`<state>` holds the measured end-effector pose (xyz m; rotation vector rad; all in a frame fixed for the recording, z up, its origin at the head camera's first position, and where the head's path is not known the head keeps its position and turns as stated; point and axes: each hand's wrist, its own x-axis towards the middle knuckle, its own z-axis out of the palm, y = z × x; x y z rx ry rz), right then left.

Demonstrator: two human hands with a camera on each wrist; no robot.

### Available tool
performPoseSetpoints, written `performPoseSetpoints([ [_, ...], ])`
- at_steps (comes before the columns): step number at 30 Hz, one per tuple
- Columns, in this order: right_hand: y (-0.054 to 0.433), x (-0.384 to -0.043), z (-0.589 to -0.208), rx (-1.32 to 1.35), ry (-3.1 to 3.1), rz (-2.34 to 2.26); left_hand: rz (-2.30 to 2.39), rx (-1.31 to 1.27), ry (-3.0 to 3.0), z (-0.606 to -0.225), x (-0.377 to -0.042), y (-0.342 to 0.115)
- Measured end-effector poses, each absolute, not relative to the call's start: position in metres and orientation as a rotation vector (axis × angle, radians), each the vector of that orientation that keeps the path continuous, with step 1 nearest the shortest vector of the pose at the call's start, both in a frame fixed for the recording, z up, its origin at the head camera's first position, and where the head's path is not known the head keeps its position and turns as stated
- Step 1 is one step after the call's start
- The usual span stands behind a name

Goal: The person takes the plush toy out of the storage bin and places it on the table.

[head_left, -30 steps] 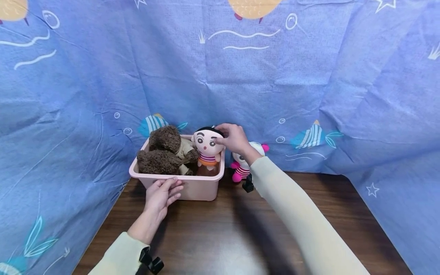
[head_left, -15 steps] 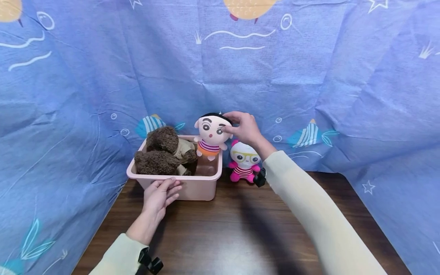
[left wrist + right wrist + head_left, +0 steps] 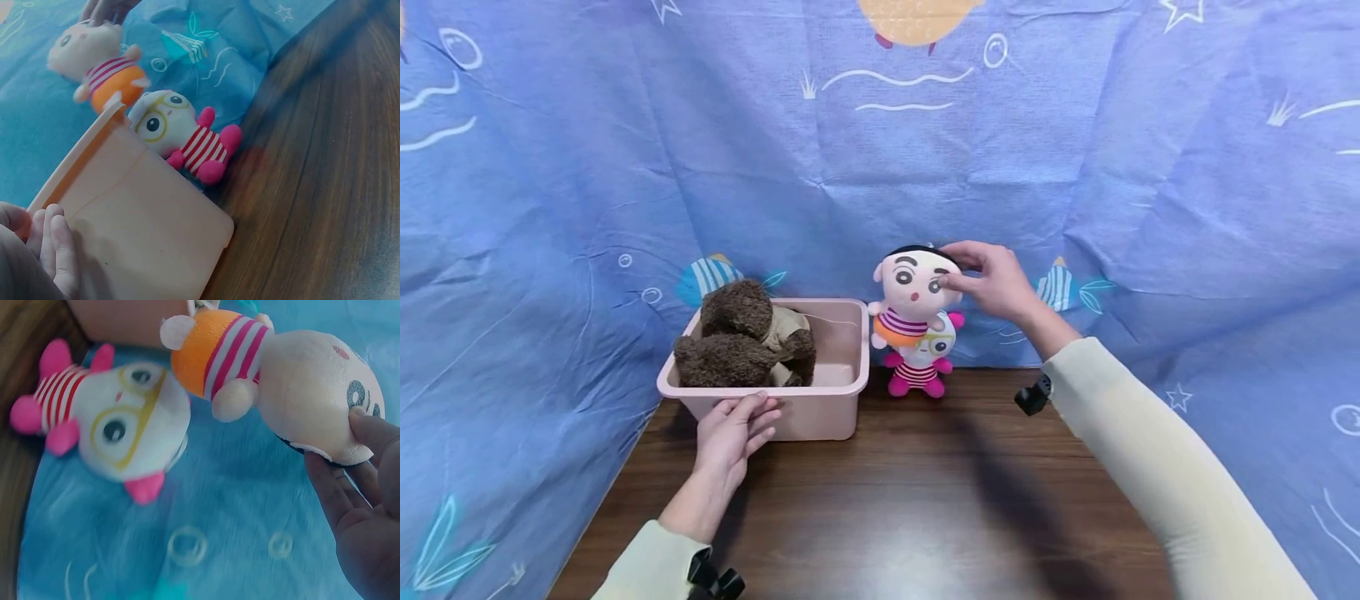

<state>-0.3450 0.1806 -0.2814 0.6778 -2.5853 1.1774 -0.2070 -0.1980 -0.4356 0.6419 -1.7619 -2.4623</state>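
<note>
In the head view my right hand (image 3: 1000, 283) pinches the head of a black-haired plush doll (image 3: 917, 287) with a striped shirt and orange shorts. The doll hangs in the air right of a pink plastic bin (image 3: 820, 417), partly covering a pink and white plush panda (image 3: 917, 375) in yellow glasses behind it. My left hand (image 3: 730, 437) grips the bin's front rim, thumb on top and fingers against the outer wall. Inside the bin, at its left, lie two brown plush bears (image 3: 726, 358), one against the other. The right wrist view shows thumb and fingers on the doll's head (image 3: 312, 394).
The bin and the panda stand on a dark wooden table (image 3: 865, 517), near its back edge. A blue cloth (image 3: 880, 167) printed with fish and stars hangs behind and at both sides. Black wrist cameras (image 3: 1033, 396) sit at both sleeves.
My right hand has lifted the doll up out of the bin and carried it right, in front of the panda. The left hand keeps its hold on the rim. The head view has turned slightly right.
</note>
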Motion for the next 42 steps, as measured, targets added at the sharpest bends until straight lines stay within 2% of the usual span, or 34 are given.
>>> performPoseSetpoints([
  [12, 0.277, -0.328, -0.302, 0.477, -2.715, 1.038, -2.464, 0.639, -1.762, -0.437, -0.207, -0.198],
  [19, 0.316, -0.338, -0.354, 0.431, -2.832, 1.014, -2.456, 0.648, -1.748, -0.438, -0.204, -0.199],
  [27, 0.326, -0.351, -0.393, 0.370, -2.912, 0.922, -2.464, 0.639, -1.736, -0.437, -0.206, -0.198],
  [42, 0.328, -0.361, -0.411, 0.262, -2.904, 0.959, -2.446, 0.647, -1.755, -0.438, -0.208, -0.197],
])
